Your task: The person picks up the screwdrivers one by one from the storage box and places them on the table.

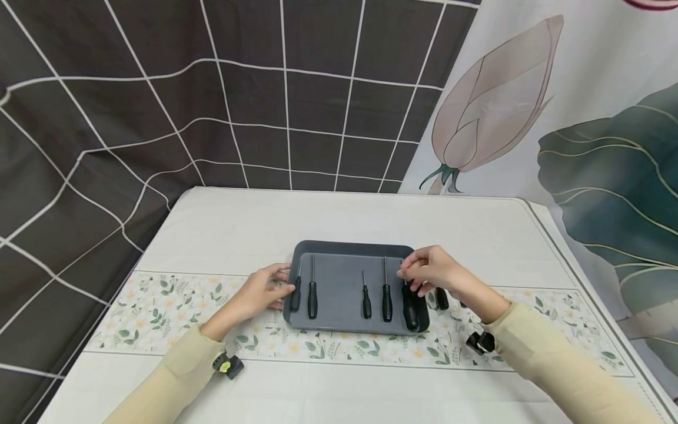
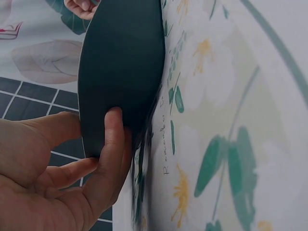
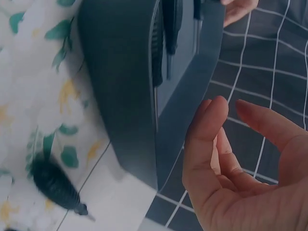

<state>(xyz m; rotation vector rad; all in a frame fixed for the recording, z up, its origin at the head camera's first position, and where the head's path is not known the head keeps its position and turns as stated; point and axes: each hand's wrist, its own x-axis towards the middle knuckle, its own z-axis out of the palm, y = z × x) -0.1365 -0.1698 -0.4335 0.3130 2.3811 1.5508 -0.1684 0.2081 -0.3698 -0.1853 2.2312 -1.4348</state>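
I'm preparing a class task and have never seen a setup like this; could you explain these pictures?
No machine here: a person works bare-handed. The wide picture is taken from the head; the other two, from each wrist. On a white tablecloth with a flowered band sits a dark grey rectangular tray, containing several black-handled screwdrivers with thin shafts. Another screwdriver lies on the cloth, right of the tray. The left hand pinches the tray's left rim. The right hand is at the tray's right end, thumb and forefinger apart, apparently holding nothing.
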